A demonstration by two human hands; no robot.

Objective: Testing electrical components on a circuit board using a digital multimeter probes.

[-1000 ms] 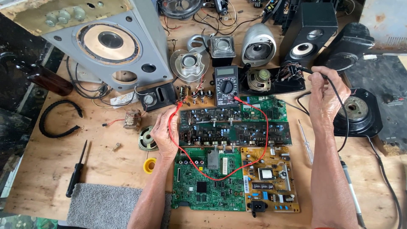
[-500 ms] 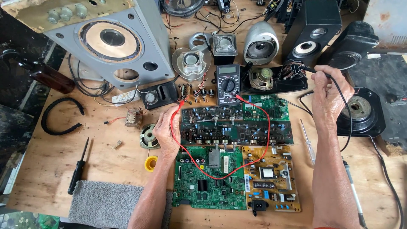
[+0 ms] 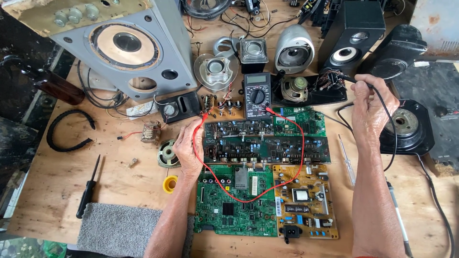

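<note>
My left hand (image 3: 188, 143) grips a red test probe (image 3: 204, 117) whose tip touches a small brown board with knobs (image 3: 224, 106). Its red lead (image 3: 253, 196) loops over the circuit boards back to a dark multimeter (image 3: 258, 95). My right hand (image 3: 374, 105) pinches a black test probe (image 3: 351, 80), its tip at the wires of a black speaker part (image 3: 330, 81). The black lead (image 3: 389, 138) hangs down from that hand. Between my hands lie two long dark amplifier boards (image 3: 267, 143), a green board (image 3: 236, 203) and a yellow board (image 3: 303, 200).
A large grey speaker cabinet (image 3: 129, 48) stands at the back left. Loose speakers (image 3: 215, 69) and black speaker boxes (image 3: 351, 33) line the back. A black screwdriver (image 3: 88, 188), a grey cloth (image 3: 119, 229), a yellow solder reel (image 3: 169, 184) and a clear-handled screwdriver (image 3: 347, 160) lie on the wooden table (image 3: 62, 181).
Both hands keep their probes in nearly the same places; my right hand has shifted only slightly. The view has moved a little.
</note>
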